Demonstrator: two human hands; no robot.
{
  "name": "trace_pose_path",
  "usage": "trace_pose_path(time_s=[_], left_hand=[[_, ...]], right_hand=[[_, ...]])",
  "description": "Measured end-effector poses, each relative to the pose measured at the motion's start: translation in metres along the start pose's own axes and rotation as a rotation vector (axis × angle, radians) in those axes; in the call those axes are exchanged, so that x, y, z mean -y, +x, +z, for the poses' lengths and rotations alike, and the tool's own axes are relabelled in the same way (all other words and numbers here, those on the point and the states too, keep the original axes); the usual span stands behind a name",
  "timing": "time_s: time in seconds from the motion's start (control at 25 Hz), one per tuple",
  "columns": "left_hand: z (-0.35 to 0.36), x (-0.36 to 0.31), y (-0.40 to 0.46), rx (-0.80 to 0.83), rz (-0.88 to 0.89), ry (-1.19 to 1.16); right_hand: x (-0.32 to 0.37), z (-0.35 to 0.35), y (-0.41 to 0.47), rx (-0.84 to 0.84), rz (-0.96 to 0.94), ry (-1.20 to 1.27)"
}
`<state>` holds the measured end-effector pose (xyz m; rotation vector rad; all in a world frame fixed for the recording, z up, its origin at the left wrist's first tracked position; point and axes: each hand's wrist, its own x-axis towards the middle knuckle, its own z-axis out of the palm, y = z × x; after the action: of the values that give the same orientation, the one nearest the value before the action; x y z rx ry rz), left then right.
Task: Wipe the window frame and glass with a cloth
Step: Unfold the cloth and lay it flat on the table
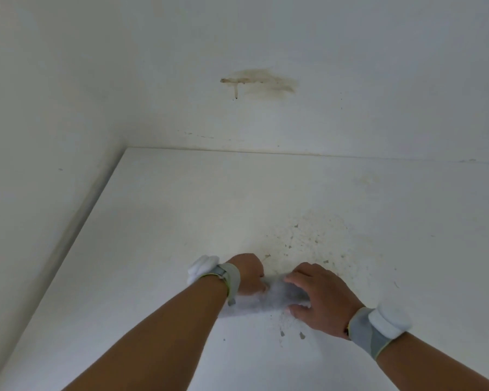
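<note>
On white ledge | cloth lies left-right | both hands grip its ends: left, right

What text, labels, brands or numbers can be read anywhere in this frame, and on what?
None. No readable text shows on the wall, the white ledge, the cloth or either wristband. The brown mark on the wall is a stain, not writing.
</note>
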<state>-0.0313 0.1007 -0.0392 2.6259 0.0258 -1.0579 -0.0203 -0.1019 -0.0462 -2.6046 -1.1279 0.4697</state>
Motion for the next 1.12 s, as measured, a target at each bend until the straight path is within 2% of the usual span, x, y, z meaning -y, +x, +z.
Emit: trace_pose_path(time_s=[0.08, 0.16, 0.24, 0.32, 0.4, 0.48, 0.56, 0.68, 0.76, 0.84, 0.96, 1.12], left_hand=[[-0.012, 0.006, -0.012, -0.067, 0.040, -0.237], [-0.025, 0.012, -0.031, -0.110, 0.044, -0.790], [-0.038, 0.011, -0.049, -0.067, 0.087, -1.297], [-0.047, 0.006, -0.063, -0.060, 0.150, -1.483], [-0.054, -0.004, -0.075, -0.056, 0.223, -1.507], [-0.060, -0.007, -0.085, -0.120, 0.252, -1.426], [-0.067, -0.005, -0.093, -0.294, 0.237, -1.279], [-0.063, 0.004, -0.101, -0.586, 0.231, -0.968], [-0.054, 0.008, -0.104, -0.592, 0.287, -0.831], [-0.043, 0.008, -0.103, -0.506, 0.339, -0.875], [-0.031, 0.003, -0.096, -0.475, 0.355, -1.118], [-0.015, -0.010, -0.081, -0.525, 0.181, -1.396]], right_hand=[[-0.001, -0.008, -0.004, -0.035, -0.022, 0.070], [-0.002, -0.021, -0.007, -0.041, -0.045, 0.169], [0.003, -0.034, -0.004, -0.115, -0.083, 0.189], [0.011, -0.042, 0.006, -0.307, -0.121, 0.190], [0.018, -0.051, 0.019, -0.478, -0.176, 0.266], [0.026, -0.063, 0.030, -0.510, -0.211, 0.402], [0.030, -0.074, 0.035, -0.458, -0.142, 0.573], [0.035, -0.082, 0.035, -0.290, 0.046, 0.815], [0.043, -0.084, 0.036, -0.165, 0.135, 1.028], [0.052, -0.085, 0.036, -0.084, 0.229, 1.201], [0.059, -0.083, 0.037, 0.021, 0.310, 1.280], [0.056, -0.069, 0.036, 0.031, 0.417, 1.506]])
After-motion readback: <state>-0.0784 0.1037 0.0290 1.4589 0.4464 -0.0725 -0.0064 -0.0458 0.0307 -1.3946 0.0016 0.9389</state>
